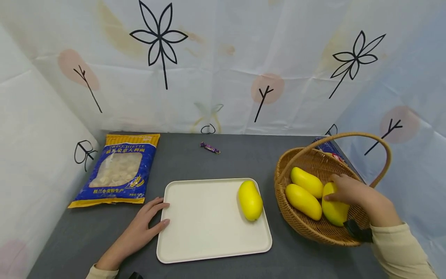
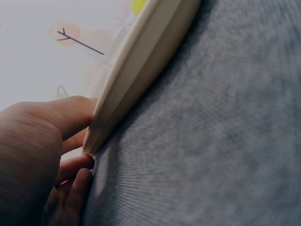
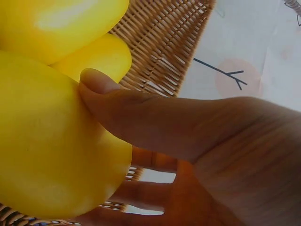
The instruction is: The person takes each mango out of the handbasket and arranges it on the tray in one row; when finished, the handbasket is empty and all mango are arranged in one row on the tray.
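The right hand (image 1: 348, 190) grips a mango (image 1: 336, 211) in the basket (image 1: 322, 159), to the right of the tray (image 1: 205, 221), with the thumb on the side facing two other mangoes (image 1: 304, 202) and the fingers opposing it, a hold suited to a smooth, rounded body. The left hand (image 1: 140, 228) rests, fingers extended, on the tray's left rim, presumably to steady it; whether any fingertip reaches underneath cannot be confirmed from either view. A fourth mango (image 1: 251, 201) lies inside the tray's right edge, nearest the basket, where the reach between the two is likely shortest.
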Demonstrator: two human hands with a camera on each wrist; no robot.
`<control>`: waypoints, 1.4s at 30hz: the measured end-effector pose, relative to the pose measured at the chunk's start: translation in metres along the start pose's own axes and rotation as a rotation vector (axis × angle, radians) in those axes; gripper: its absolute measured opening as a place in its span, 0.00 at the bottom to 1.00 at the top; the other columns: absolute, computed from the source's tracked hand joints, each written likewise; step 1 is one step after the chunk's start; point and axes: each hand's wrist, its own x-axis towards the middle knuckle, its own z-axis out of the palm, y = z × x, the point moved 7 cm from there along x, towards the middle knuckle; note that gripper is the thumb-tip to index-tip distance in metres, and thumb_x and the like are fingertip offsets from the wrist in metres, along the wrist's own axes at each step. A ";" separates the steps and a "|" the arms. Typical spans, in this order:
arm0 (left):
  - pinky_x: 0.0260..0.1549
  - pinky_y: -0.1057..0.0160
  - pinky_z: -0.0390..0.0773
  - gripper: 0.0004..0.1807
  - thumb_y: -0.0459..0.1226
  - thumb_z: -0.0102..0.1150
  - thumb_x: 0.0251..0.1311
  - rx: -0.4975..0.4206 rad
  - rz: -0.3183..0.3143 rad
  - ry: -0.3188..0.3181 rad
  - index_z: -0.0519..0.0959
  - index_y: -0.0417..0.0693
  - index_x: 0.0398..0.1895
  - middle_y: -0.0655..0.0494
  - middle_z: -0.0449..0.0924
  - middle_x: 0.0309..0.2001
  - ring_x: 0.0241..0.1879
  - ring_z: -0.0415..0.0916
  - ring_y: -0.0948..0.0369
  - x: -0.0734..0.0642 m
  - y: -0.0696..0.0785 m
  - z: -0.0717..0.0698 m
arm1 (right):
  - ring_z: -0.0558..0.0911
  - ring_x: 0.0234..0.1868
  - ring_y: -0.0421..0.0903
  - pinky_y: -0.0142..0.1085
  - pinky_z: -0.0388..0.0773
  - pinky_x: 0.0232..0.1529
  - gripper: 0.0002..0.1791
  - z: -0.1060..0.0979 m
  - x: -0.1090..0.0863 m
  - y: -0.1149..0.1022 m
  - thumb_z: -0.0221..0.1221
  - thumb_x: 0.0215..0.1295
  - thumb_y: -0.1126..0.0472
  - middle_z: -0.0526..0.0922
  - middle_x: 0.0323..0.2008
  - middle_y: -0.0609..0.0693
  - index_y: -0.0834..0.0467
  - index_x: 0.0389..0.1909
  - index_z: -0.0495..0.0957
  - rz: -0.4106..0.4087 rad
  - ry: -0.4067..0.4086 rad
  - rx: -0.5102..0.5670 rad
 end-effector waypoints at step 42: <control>0.57 0.31 0.60 0.26 0.53 0.57 0.63 0.000 0.012 -0.001 0.72 0.53 0.61 0.44 0.60 0.68 0.68 0.54 0.41 0.001 -0.003 0.002 | 0.78 0.47 0.51 0.49 0.81 0.42 0.40 -0.067 -0.131 -0.152 0.74 0.46 0.53 0.76 0.53 0.56 0.58 0.60 0.67 -0.423 0.724 -0.072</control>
